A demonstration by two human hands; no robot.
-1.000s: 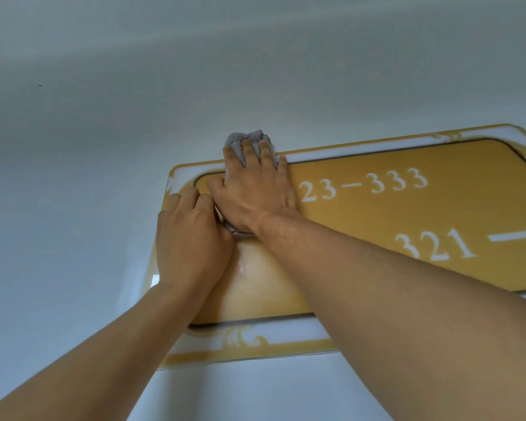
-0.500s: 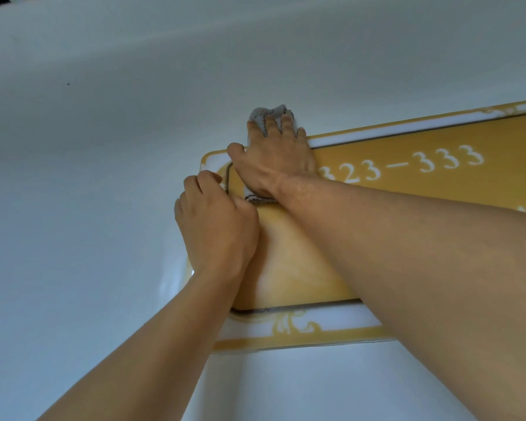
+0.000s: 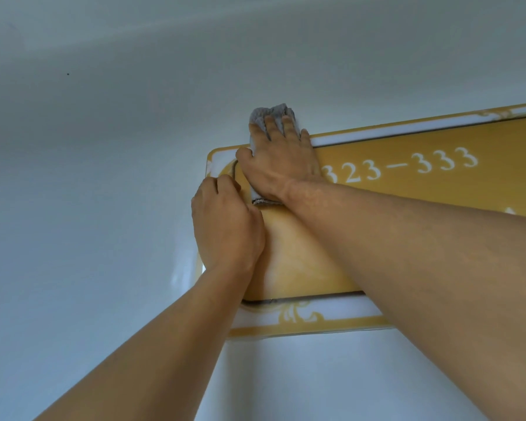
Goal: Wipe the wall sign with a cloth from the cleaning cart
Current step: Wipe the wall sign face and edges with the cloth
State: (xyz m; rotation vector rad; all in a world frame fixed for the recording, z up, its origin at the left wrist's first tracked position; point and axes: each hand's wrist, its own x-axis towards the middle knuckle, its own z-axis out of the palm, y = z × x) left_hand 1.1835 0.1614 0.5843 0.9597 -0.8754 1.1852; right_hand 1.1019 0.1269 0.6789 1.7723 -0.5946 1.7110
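A yellow wall sign (image 3: 407,189) with a white ornamented border and white numbers "323-333" hangs on the wall. My right hand (image 3: 280,165) lies flat with straight fingers on a grey cloth (image 3: 273,112), pressing it on the sign's upper left corner. The cloth sticks out past my fingertips over the top border, and its lower edge shows under my wrist. Just below it, my left hand (image 3: 225,226) rests against the sign's left part with its fingers curled; nothing shows in it. My right forearm hides part of the sign's lower middle.
Plain white wall (image 3: 103,208) surrounds the sign on the left, above and below. The sign runs out of view on the right. No cart or other object is visible.
My right hand and the cloth have slid up and left on the sign, uncovering the first "3" of "323". My left hand stays beside it, and the sign sits further right in view.
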